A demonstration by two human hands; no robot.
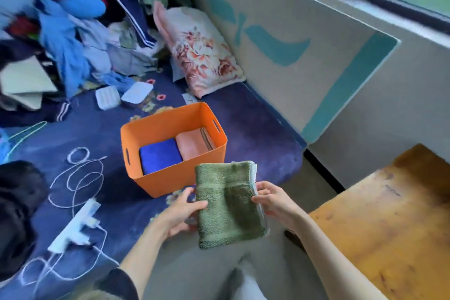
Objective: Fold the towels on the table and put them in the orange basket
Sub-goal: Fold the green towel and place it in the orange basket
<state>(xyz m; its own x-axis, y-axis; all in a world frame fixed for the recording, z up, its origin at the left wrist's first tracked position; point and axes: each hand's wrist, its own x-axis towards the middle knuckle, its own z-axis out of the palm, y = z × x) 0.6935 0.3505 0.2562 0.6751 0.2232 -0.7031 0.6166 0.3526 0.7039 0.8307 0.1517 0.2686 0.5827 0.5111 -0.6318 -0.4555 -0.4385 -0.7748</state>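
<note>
Currently both hands gripping folded green towel: left hand pinching left edge, right hand pinching right edge | orange basket sitting just ahead, holding blue towel and pink towel | wooden table lying right

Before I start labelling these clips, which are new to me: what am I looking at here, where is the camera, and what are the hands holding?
There is no robot here. One wide-angle camera sits on a person's head and looks forward and down, so the arms reach in from the bottom. The left hand and right hand hold a folded green towel by its two sides, in the air in front of the orange basket. The basket stands on a dark blue bed cover and already holds a folded blue towel and a folded pink towel. A wooden table is at the right.
</note>
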